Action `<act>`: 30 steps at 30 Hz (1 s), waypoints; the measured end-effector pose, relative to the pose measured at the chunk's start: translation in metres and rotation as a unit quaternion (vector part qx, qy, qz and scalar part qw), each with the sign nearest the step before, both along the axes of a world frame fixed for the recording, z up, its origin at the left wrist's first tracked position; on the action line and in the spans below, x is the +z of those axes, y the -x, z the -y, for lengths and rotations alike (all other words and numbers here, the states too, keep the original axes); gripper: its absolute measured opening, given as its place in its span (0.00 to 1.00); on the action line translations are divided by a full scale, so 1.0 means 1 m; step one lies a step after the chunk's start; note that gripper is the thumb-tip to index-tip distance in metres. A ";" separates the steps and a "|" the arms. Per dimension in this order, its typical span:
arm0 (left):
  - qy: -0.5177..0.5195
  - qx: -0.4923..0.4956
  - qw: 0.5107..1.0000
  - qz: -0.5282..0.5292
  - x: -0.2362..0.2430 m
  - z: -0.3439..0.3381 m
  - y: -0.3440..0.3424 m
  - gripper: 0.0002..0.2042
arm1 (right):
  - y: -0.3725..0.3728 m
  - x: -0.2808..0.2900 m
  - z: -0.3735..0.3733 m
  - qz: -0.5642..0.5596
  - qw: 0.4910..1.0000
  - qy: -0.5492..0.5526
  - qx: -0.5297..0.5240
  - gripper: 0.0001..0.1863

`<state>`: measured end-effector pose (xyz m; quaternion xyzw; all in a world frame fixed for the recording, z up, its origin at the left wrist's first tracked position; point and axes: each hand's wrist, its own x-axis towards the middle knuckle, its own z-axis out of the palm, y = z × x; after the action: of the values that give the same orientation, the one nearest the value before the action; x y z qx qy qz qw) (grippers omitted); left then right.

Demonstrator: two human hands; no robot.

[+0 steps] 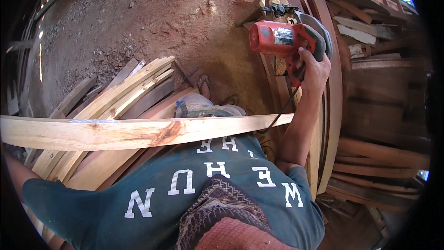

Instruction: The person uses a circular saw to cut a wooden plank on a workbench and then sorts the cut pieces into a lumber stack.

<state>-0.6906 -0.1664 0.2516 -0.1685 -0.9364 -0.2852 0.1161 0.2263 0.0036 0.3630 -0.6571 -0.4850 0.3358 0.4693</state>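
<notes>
My right hand (316,70) is wrapped around the rear handle of a red circular saw (273,36). The saw sits over the upper part of the long boards at right, with its grey blade guard on the right side. A black power cord (287,104) hangs from the handle. Across the front of my body lies a long pale wooden plank (115,134), running from the left edge to near my right forearm. My left arm reaches up to its left end, but the left hand itself is out of sight.
Several long boards (125,88) lean in a stack on the left. Curved long boards (333,111) run along the right, beside piles of scrap timber (379,32). Reddish dirt ground (185,23) with rubble lies ahead. My sandalled foot (203,84) shows beyond the plank.
</notes>
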 end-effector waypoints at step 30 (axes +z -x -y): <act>0.061 0.173 0.981 -0.062 0.047 0.188 -0.041 0.51 | 0.020 -0.038 -0.069 0.031 0.987 0.061 0.143 0.05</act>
<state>-0.6494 -0.3543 0.2990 -0.0282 -0.9580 -0.1919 0.2112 0.2061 0.0726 0.3251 -0.6187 -0.5670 0.4076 0.3601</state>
